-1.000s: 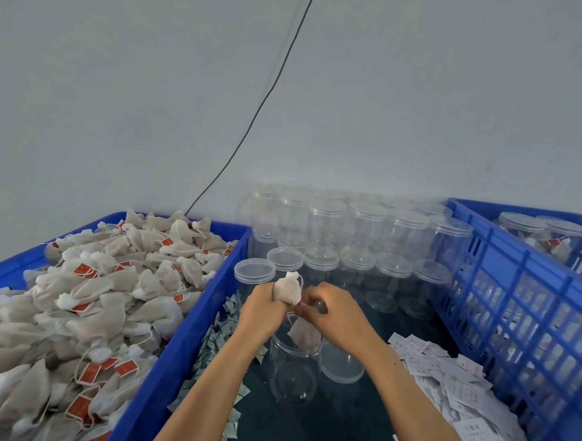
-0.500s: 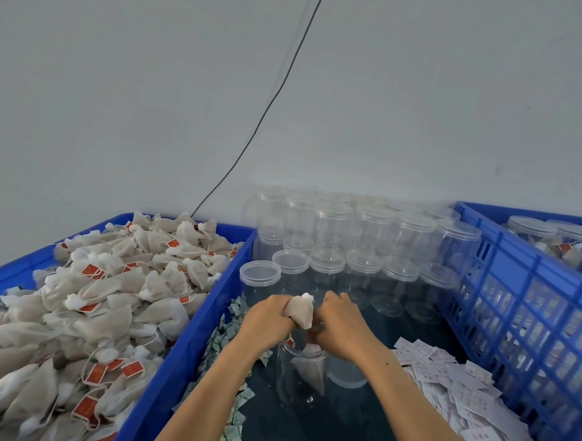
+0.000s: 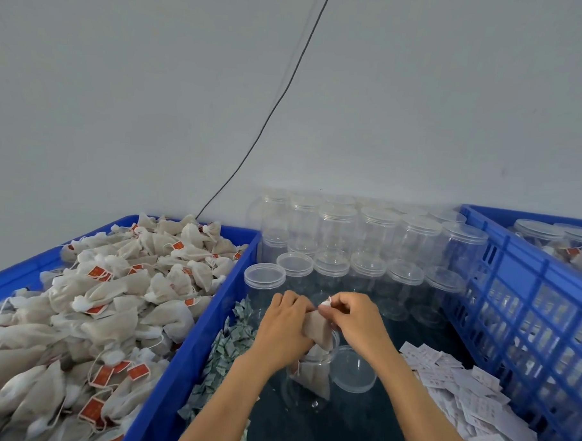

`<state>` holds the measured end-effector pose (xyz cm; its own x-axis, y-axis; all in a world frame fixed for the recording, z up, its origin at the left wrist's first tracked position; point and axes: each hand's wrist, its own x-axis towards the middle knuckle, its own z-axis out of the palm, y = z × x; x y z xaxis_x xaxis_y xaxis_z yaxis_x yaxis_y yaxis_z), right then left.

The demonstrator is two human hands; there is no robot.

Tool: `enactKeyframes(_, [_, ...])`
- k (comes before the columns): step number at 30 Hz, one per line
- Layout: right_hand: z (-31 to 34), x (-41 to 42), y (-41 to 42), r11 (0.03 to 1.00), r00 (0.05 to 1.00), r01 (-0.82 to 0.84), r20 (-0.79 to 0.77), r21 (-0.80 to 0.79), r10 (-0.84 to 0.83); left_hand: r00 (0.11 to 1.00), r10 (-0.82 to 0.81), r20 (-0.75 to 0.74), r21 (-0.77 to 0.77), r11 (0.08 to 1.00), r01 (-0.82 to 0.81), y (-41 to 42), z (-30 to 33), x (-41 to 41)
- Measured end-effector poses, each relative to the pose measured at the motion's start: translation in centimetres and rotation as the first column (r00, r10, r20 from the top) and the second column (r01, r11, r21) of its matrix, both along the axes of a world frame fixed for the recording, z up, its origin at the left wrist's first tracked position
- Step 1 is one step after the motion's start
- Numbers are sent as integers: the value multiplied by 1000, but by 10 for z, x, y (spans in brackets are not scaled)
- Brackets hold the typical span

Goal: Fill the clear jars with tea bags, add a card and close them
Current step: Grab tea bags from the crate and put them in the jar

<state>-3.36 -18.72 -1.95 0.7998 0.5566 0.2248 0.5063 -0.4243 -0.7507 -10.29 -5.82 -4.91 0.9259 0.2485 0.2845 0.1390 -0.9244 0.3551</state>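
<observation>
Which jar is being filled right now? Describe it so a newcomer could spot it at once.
Between the two blue crates is a dark table crowded with clear jars. The open jar stands nearest the camera, under the left hand and right hand. Unlike the lidded, empty jars behind, it holds tea bags, its loose lid beside it.

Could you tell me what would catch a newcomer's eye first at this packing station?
Probably both hands, left hand and right hand, holding a tea bag over the open jar at centre. Next, the blue crate heaped with tea bags on the left, and rows of empty lidded jars by the wall.
</observation>
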Motion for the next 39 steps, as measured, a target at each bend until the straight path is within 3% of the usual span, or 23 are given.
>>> enactKeyframes(4, [-9, 1, 0, 996, 993, -29, 111, -81, 38, 998, -24, -63, -284, 959, 5, 28, 24, -18])
enactKeyframes(7, [-16, -2, -2, 985, 988, -83, 117, -149, 101, 975, 222, 24, -317, 926, -204, 59, 50, -36])
enactKeyframes(11, [-17, -2, -4, 950, 957, -123, 221, -286, 190, 802, 595, 55, -118, 802, -586, 112, 75, -65])
enactKeyframes(14, [-14, -5, -6, 944, 922, -106, 323, -314, 211, 659, 742, -123, 138, 670, -729, 152, 79, -95])
enactKeyframes(16, [-11, -8, -7, 971, 910, -100, 376, -217, 178, 595, 762, -256, 213, 645, -734, 172, 73, -112])
enactKeyframes(19, [-9, -14, -5, 992, 901, -103, 416, -71, 124, 643, 679, -354, 263, 732, -628, 183, 54, -117])
enactKeyframes(23, [-8, -28, -3, 991, 900, -124, 427, 52, 90, 644, 685, -341, 469, 717, -515, 178, 38, -103])
enactKeyframes(26, [-7, -34, -5, 987, 888, -148, 447, 61, 106, 726, 636, -262, 535, 722, -440, 175, 27, -103])
enactKeyframes(30, [-5, -41, 1, 981, 895, -186, 421, 57, 146, 853, 494, -166, 386, 829, -405, 183, 28, -113])
enactKeyframes(33, [-5, -46, 7, 974, 910, -219, 373, 59, 182, 904, 427, 33, 61, 901, -429, 192, 30, -118])
enactKeyframes(36, [-2, -47, 14, 967, 926, -241, 318, 79, 204, 837, 492, 239, -238, 866, -440, 202, 39, -124])
enactKeyframes(39, [5, -49, 28, 956, 937, -276, 249, 103, 244, 749, 572, 335, -335, 815, -473, 213, 60, -128])
